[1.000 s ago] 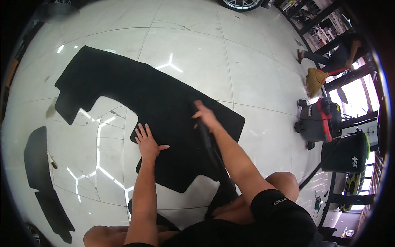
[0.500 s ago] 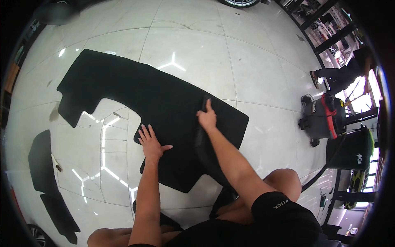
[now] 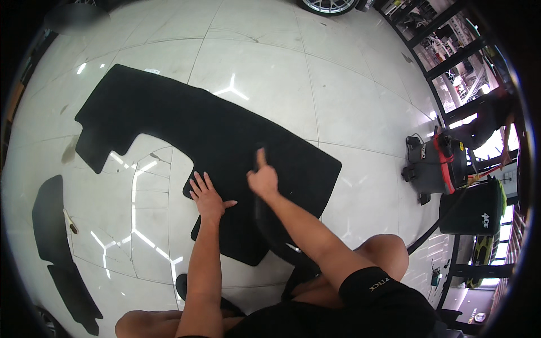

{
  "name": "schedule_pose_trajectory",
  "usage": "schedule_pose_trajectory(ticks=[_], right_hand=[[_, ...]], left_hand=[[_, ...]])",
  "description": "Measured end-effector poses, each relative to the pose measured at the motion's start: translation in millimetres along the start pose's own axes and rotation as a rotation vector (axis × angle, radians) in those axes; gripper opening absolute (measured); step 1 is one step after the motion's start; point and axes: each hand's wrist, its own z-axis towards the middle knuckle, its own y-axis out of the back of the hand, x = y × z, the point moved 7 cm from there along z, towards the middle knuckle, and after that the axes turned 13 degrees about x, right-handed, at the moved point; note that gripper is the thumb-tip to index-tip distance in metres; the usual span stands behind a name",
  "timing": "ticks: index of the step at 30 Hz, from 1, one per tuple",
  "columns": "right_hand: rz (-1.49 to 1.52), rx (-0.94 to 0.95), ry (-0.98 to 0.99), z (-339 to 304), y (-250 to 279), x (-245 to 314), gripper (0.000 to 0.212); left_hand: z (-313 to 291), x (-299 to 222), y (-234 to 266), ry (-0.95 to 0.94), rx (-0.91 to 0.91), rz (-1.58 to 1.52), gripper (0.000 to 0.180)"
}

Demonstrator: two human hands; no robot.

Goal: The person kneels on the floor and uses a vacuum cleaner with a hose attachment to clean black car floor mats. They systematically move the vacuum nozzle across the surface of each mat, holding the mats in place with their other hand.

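Note:
A large black car floor mat [image 3: 146, 107] lies flat on the tiled floor in front of my crouched legs. My left hand [image 3: 207, 198] presses on it near its inner notch, fingers spread and holding nothing. Over the mat's right half, my right hand [image 3: 263, 179] is closed around the end of a black vacuum hose [image 3: 266, 225], its index finger stretched forward along the end. The hose end lies against the mat or just above it; which of the two I cannot tell. From there the hose curves back beneath my right forearm.
Left of me lies a narrower dark mat [image 3: 52, 219], with a small brush [image 3: 70, 222] beside it. A grey and red shop vacuum [image 3: 428, 163] and a black bin [image 3: 470, 208] stand at the right, near another person [image 3: 490, 121]. A car wheel [image 3: 329, 4] shows at the far edge.
My right hand has moved left and nearer to me across the mat, bringing the hose end along. My left hand stays on the same spot of the mat.

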Motion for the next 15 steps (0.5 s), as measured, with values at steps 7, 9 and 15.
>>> schedule_pose_trajectory(ticks=[7, 9, 15], right_hand=[[-0.307, -0.029, -0.026, 12.3, 51.4, -19.4, 0.092], [-0.25, -0.092, -0.118, 18.0, 77.6, -35.9, 0.09], [-0.523, 0.443, 0.337, -42.8, -41.4, 46.7, 0.093]], left_hand=[[-5.9, 10.1, 13.8, 0.01, 0.06, -0.051, 0.154], [-1.1, 7.8, 11.0, 0.009, 0.04, -0.042, 0.153], [-1.5, 7.5, 8.4, -0.014, -0.019, -0.056, 0.15]])
